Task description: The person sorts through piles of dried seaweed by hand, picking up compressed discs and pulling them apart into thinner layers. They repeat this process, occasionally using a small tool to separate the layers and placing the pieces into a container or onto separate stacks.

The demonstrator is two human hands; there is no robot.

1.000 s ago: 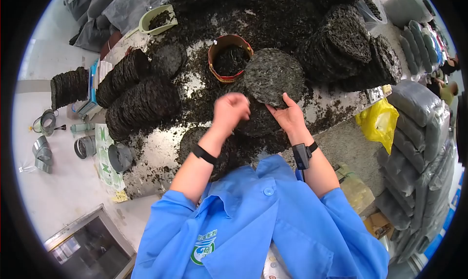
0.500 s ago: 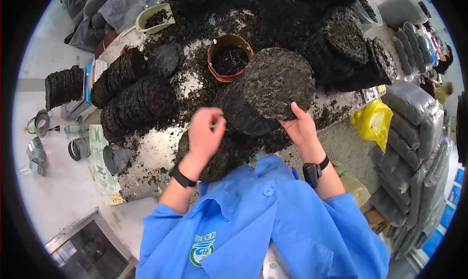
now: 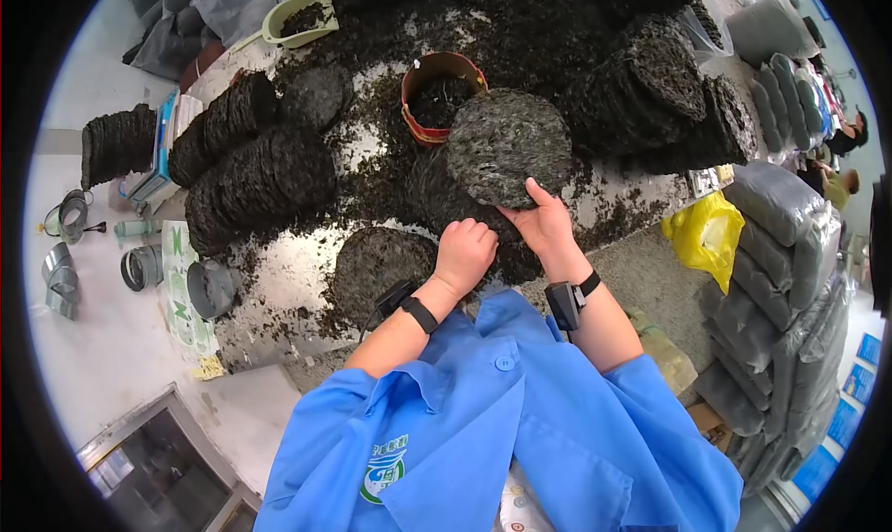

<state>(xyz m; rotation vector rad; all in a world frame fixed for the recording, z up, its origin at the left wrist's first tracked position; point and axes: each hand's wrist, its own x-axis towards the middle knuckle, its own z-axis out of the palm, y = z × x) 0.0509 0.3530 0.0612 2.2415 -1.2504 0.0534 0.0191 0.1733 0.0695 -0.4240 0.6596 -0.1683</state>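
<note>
A round, dark disc that looks like dried seaweed (image 3: 509, 148) is in my right hand (image 3: 544, 223), thumb on top and fingers beneath its near edge. Under it lies a second dark disc (image 3: 429, 190), partly covered. My left hand (image 3: 466, 255) is closed, knuckles up, by the near edge of these discs; its fingertips are turned away, so whatever they pinch is hidden. Left of that wrist another disc (image 3: 379, 270) lies flat on the table. Just beyond the held disc stands a red-rimmed round tin (image 3: 409, 116) with dark flakes inside.
Stacked discs lean at the left (image 3: 265, 183) and right (image 3: 650, 81). Loose flakes cover much of the white table (image 3: 302, 270). A pale green scoop (image 3: 279, 26) lies at the back left. A yellow bag (image 3: 703, 237) and filled grey bags (image 3: 780, 290) stand at the right.
My left hand has moved right, close to my right hand, uncovering the disc on the near left. The held disc has shifted slightly left and toward me.
</note>
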